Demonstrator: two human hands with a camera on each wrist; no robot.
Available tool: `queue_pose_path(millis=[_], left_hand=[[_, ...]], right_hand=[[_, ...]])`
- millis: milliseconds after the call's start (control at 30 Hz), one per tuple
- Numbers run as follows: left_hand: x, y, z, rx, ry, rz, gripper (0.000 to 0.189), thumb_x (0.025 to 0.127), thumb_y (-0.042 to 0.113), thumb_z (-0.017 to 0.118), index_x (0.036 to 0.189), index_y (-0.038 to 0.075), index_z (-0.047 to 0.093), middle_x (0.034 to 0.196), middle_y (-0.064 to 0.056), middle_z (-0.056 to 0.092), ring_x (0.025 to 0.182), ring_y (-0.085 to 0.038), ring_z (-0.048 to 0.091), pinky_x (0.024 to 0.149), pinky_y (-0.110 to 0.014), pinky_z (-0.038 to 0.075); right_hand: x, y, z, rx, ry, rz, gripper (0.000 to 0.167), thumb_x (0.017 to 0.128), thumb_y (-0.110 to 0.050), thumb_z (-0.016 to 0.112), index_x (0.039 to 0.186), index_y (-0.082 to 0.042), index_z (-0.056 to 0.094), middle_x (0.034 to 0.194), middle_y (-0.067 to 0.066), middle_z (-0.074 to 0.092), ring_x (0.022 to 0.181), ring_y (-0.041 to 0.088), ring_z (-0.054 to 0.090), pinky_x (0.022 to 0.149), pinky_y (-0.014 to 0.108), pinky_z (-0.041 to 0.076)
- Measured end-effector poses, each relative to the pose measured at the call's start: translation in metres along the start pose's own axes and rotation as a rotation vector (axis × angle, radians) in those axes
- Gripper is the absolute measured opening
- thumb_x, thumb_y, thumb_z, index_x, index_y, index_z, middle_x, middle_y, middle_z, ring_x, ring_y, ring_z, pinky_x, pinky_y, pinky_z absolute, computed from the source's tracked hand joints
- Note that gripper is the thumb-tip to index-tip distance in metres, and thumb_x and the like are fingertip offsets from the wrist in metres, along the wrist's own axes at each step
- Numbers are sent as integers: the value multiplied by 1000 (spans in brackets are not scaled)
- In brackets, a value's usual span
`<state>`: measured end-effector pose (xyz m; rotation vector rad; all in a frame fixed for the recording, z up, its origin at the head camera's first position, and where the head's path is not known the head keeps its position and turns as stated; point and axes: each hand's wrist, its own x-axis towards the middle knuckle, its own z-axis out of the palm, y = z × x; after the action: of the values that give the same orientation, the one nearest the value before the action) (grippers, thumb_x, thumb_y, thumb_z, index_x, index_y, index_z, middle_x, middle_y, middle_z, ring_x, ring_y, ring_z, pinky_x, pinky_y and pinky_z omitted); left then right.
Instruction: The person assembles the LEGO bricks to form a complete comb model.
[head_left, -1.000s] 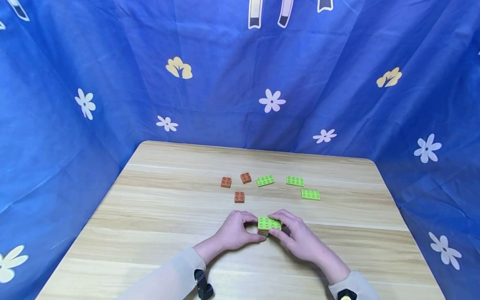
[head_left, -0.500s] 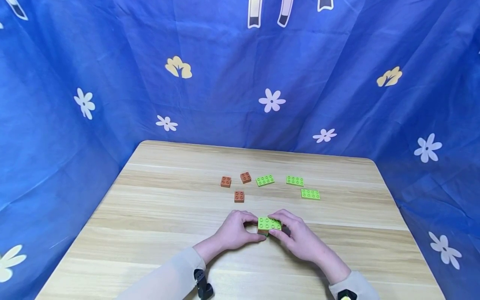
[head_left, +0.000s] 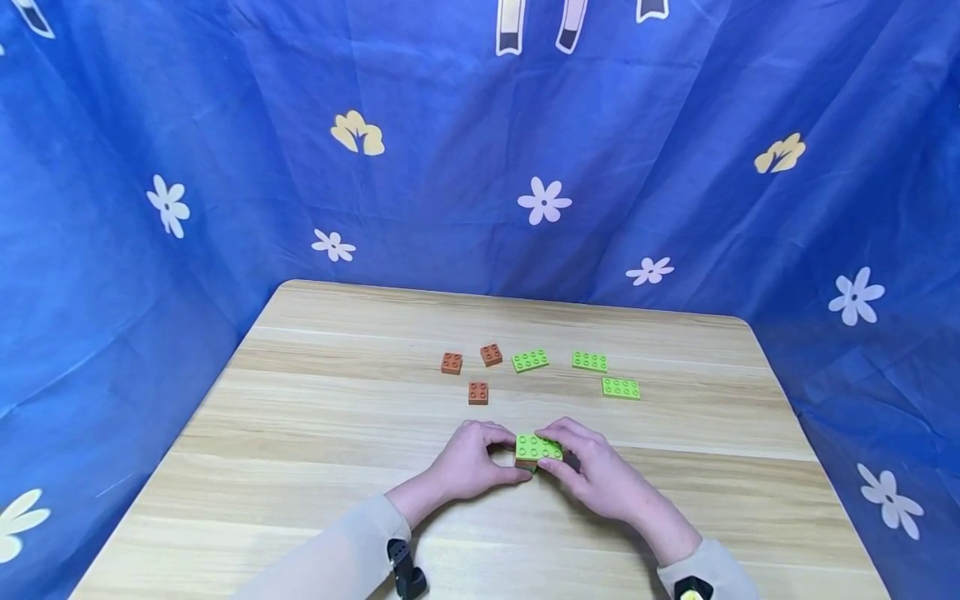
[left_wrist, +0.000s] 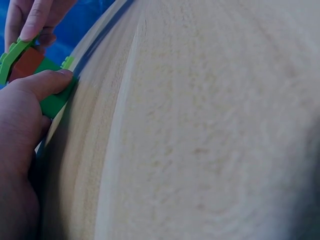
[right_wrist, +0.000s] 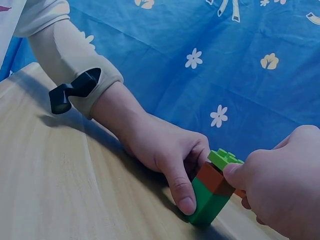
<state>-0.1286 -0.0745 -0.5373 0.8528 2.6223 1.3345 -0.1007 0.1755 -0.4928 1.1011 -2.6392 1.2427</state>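
Note:
A small block stack stands near the table's front middle, between both hands. Its base is a dark green block, with a reddish-brown brick above it. Across the top lies a light green eight-stud plate, which looks slightly tilted in the left wrist view. My left hand grips the lower stack from the left, thumb on the near side of the green block. From the right, my right hand pinches the plate between thumb and fingers. Those fingers cover the stack's right part, where a bit of reddish-brown shows in the right wrist view.
Behind the hands lie three loose reddish-brown bricks, the nearest brick left of centre. Three light green plates lie to their right, one plate farthest right. A blue patterned curtain hangs behind the wooden table.

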Motion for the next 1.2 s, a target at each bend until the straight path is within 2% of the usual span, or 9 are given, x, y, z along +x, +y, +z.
queue_pose_path(millis=[233,367,533,633,733,967,1067,1200], left_hand=[[1,1,-1,-2,-13,3,37,78,38,97,107,22,82,102,21,74,96,-1,67,99,-37,51],[2,0,-3,-54,-31,23,50,79,40,95,120,19,78,113,16,74,107,-4,67,104,-37,50],[5,3,-11,-129,-6,132,66,82,40,93,134,7,70,128,2,73,118,-12,66,106,-38,51],[6,6,-14,-134,18,216,59,85,38,91,131,7,72,125,4,74,115,-12,68,104,-36,53],[6,7,-15,-133,29,267,47,88,34,89,125,10,76,120,7,75,111,-10,70,101,-34,55],[3,6,-12,-194,21,243,38,90,30,88,122,12,78,114,7,77,105,-9,72,94,-35,59],[4,7,-13,-206,25,238,38,89,30,88,121,13,79,112,8,77,103,-9,72,94,-36,59],[6,9,-14,-231,17,231,36,87,29,89,119,14,80,110,10,77,101,-9,72,94,-36,59]], right_hand=[[1,1,-1,-5,3,-9,35,101,-13,74,134,-4,67,124,-6,66,108,10,65,90,34,59],[1,2,-1,-2,1,-5,35,101,-13,74,134,-5,67,124,-7,66,106,10,65,89,34,59],[2,2,-1,-11,-4,-3,36,101,-13,74,135,-4,67,126,-6,66,104,9,64,88,33,59],[2,1,-2,-10,-7,-3,36,101,-13,74,136,-4,67,125,-7,66,101,8,64,86,32,59],[1,2,-1,0,-11,-3,36,101,-13,73,136,-6,67,124,-8,66,99,8,63,85,31,59],[1,3,0,33,-21,12,36,103,-17,72,137,-8,67,122,-9,66,89,7,61,74,30,58],[2,3,-1,42,-22,21,36,103,-18,73,137,-8,67,121,-9,66,90,7,61,75,32,59],[3,3,-3,36,-15,23,36,102,-19,74,136,-7,68,122,-9,67,99,9,65,83,32,59]])
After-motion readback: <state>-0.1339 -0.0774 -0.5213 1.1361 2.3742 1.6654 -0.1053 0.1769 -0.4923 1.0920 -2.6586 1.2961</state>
